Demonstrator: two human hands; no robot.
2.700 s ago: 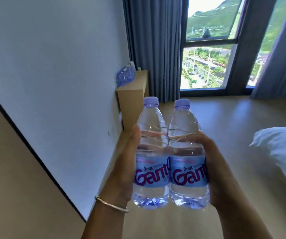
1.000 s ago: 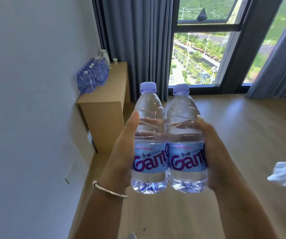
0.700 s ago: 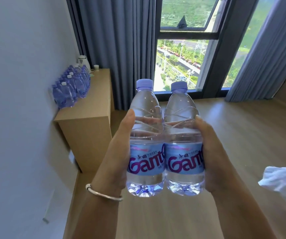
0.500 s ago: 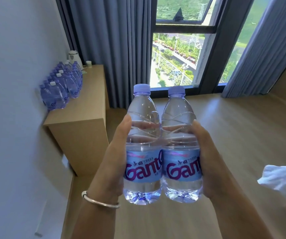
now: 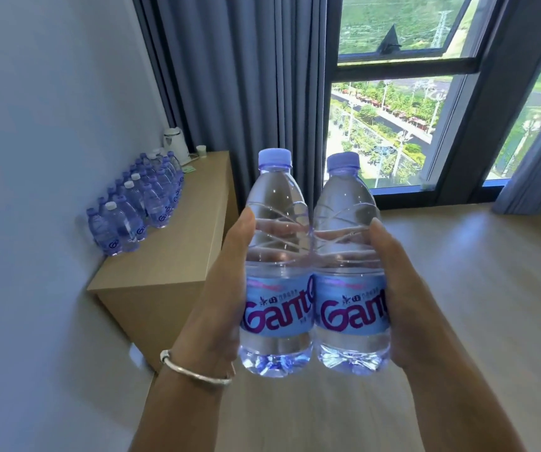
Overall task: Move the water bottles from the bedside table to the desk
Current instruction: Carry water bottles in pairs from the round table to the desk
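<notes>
Carrying two water bottles upright and pressed side by side, the left hand and right hand wrap their fingers around them — a firm clasp. Keep them level and together, and set them on the bench's bare front, beside the bottle rows — whose count probably can't be read from here.

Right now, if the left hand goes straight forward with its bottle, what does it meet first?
Probably nothing near: the left hand points past the desk, toward the curtain. Depth is unclear.
</notes>
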